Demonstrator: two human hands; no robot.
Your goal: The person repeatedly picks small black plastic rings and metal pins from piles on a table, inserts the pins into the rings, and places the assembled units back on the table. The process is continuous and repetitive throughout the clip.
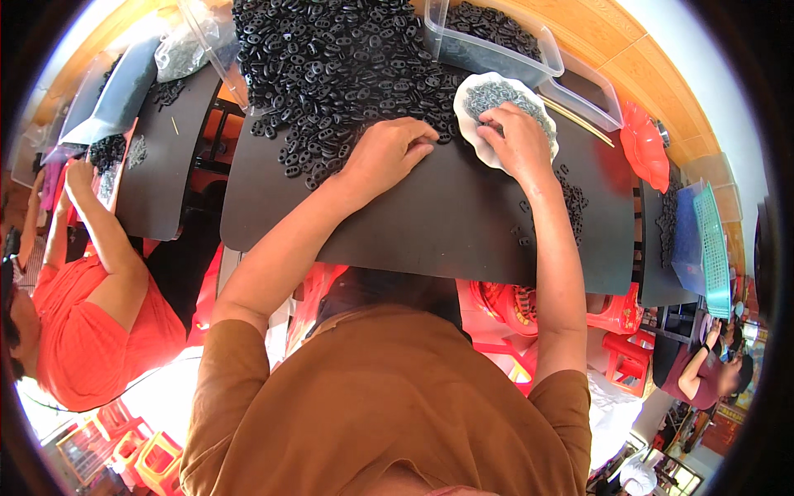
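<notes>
A big heap of small black two-hole pieces [331,66] covers the far left of my dark table [397,240]. My left hand [390,155] rests at the heap's near edge, thumb and fingers closed toward each other; whatever is between them is hidden. To its right stands a white scalloped bowl [465,124] filled with small grey metal-looking parts [496,93]. My right hand [519,142] reaches over the bowl, its curled fingertips down at the grey parts. I cannot make out what those fingers hold. Smaller black pieces [572,202] lie scattered beside my right forearm.
Behind the bowl is a clear plastic bin [496,56] of black pieces. Thin sticks [583,126] and a red scalloped dish [645,147] lie to the right. At the left, a person in red [107,322] works at another table. Turquoise basket [713,248] stands far right.
</notes>
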